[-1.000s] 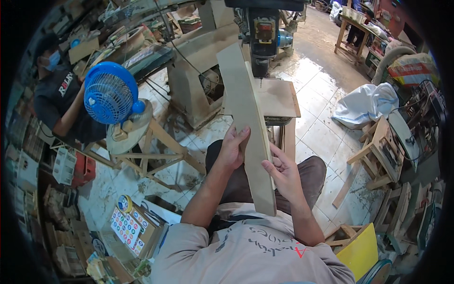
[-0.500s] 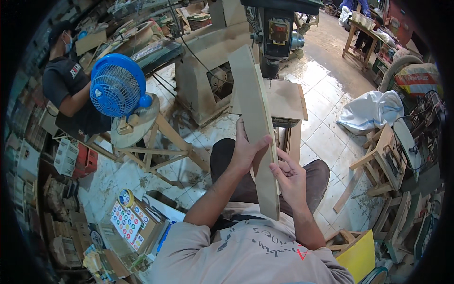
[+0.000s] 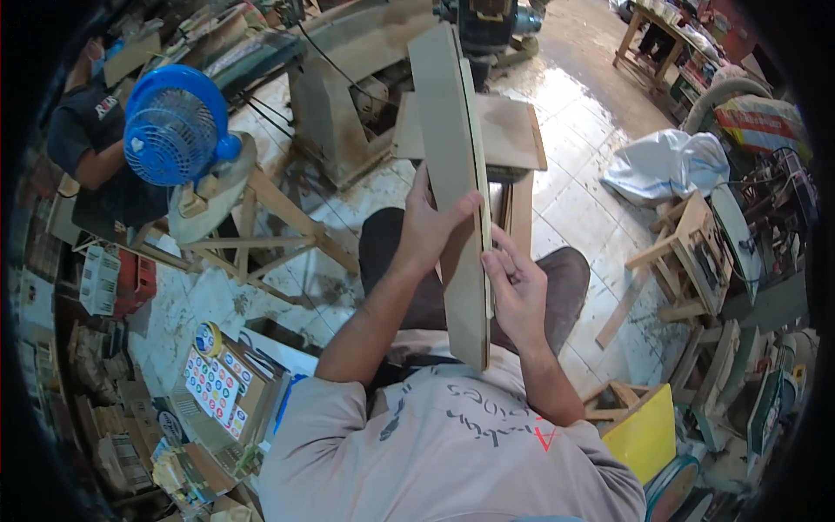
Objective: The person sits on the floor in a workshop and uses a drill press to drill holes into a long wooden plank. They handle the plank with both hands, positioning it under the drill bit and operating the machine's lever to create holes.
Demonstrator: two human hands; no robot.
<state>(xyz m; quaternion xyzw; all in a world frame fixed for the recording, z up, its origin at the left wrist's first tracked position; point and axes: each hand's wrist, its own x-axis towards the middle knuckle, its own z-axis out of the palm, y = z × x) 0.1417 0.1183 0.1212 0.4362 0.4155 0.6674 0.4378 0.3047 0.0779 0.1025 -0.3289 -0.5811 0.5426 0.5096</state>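
1. Centre frame: the left hand [image 3: 428, 228] grips a long wooden board [image 3: 454, 174] from its left side, thumb across the face.
2. The right hand [image 3: 519, 291] pinches the board's right edge lower down.
3. Upper left: a blue fan [image 3: 172, 137] on a wooden stand [image 3: 261, 228].

The lower part of the long wooden board [image 3: 457, 187] is hidden where the left hand [image 3: 429, 228] wraps over its face and the right hand [image 3: 517, 291] closes round its right edge; its near end drops behind the person's chest. Behind its far end, the drill press [image 3: 484, 24] is cut off by the top edge. The small wooden table [image 3: 509, 130] is partly covered by the board. At far left, the seated person [image 3: 91, 143] is half hidden behind the blue fan [image 3: 174, 126], the head lost in the dark rim.
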